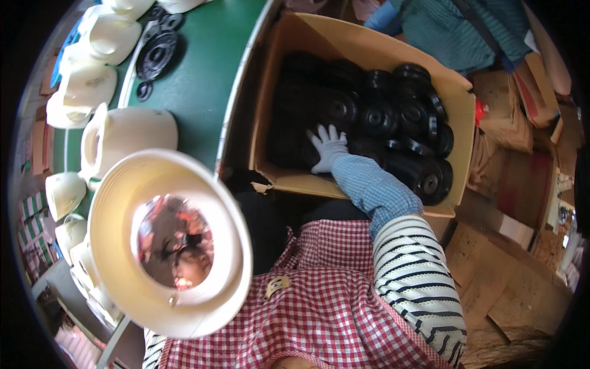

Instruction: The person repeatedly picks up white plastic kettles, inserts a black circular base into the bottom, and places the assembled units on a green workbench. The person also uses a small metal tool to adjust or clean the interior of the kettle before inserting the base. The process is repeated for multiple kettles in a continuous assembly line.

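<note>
My right hand (331,147), in a pale glove, reaches into a cardboard box (462,138) with its fingers spread. Round black plastic parts (380,117) fill much of the box, some stacked and some tilted on edge. The hand is over the dark near-left part of the pile, and nothing shows in its grasp. Close before me on the left is a cream plastic jug body (113,240), its round opening facing up. A mirror-like liner (175,242) shines inside it. My left hand is out of view; only a striped sleeve (154,348) shows below the jug body.
A green worktable (203,69) at the left carries cream jug bodies (133,131) in a row. Black rings (156,55) lie near its far end. Beyond the box is another person (442,32). Cardboard cartons (502,110) and flattened cardboard (502,276) lie at the right.
</note>
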The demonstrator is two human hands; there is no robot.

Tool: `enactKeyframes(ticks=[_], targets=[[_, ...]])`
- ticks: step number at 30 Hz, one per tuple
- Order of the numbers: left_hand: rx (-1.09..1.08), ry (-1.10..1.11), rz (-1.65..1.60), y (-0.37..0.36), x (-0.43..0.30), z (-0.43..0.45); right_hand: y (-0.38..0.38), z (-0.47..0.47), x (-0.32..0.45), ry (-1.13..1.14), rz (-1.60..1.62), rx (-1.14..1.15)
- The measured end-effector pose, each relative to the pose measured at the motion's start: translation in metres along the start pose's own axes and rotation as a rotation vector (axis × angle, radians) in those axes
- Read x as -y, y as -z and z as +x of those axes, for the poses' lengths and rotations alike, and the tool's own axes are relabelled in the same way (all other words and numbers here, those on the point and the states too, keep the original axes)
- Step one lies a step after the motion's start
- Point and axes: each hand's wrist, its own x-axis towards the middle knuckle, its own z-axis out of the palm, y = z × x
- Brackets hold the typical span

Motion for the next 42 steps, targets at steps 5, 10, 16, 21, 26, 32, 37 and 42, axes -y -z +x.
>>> enactKeyframes(ticks=[5, 10, 16, 21, 26, 32, 37, 42], targets=[[0.1, -0.033, 0.009, -0.009, -0.003, -0.001, 0.02, -0.041, -0.017, -0.054, 0.223, -0.259], [0.246, -0.059, 0.005, -0.017, -0.005, 0.005, 0.073, -0.166, -0.021, 0.457, 1.384, -0.711], [0.446, -0.011, -0.022, -0.027, 0.014, 0.003, 0.131, -0.32, 0.056, 1.149, 0.981, -0.933], [0.523, 0.111, -0.254, -0.023, 0.044, -0.019, 0.095, -0.341, 0.082, 1.173, 0.692, -1.049], [0.343, 0.223, -0.335, -0.037, 0.062, -0.048, 0.055, -0.356, 0.102, 1.006, 0.629, -1.1], [0.392, 0.247, -0.261, -0.038, 0.078, -0.051, 0.035, -0.369, 0.106, 0.912, 0.489, -1.196], [0.405, 0.268, -0.239, -0.037, 0.083, -0.05, 0.02, -0.372, 0.105, 0.987, 0.584, -1.197], [0.403, 0.263, -0.221, -0.034, 0.083, -0.055, 0.012, -0.379, 0.107, 0.988, 0.503, -1.207]])
